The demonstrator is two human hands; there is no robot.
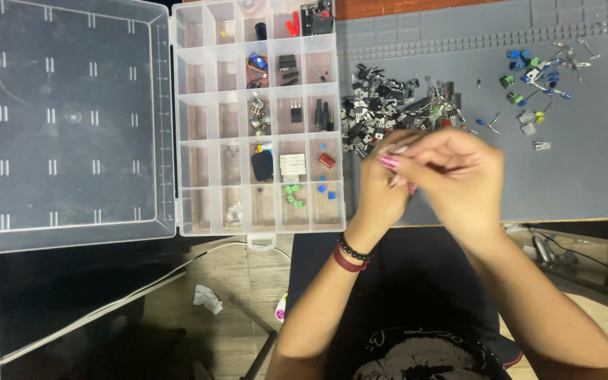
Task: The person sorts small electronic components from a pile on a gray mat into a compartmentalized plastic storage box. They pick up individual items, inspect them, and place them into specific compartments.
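Pinching together over the near edge of the grey mat, the left hand and right hand meet fingertip to fingertip, both closed around something too small to make out; it may be one of the little black components, but the fingers hide it. The piece sits between the two hands, above the mat and close to the table's front edge. Slipping from so fine a pinch, it could drop past that edge into the lap or onto the wooden floor below, where it would be hard to find.

Just beyond the fingertips lies the heap of black components with bent metal legs; a careless knuckle could scatter them or tangle the legs further. To the left of the left hand, the clear compartment box stands open with its lid folded flat, and a nudge from the wrist might jump small parts between cells. Farther off, beyond and right of the right hand, loose blue and green connectors lie spread out.
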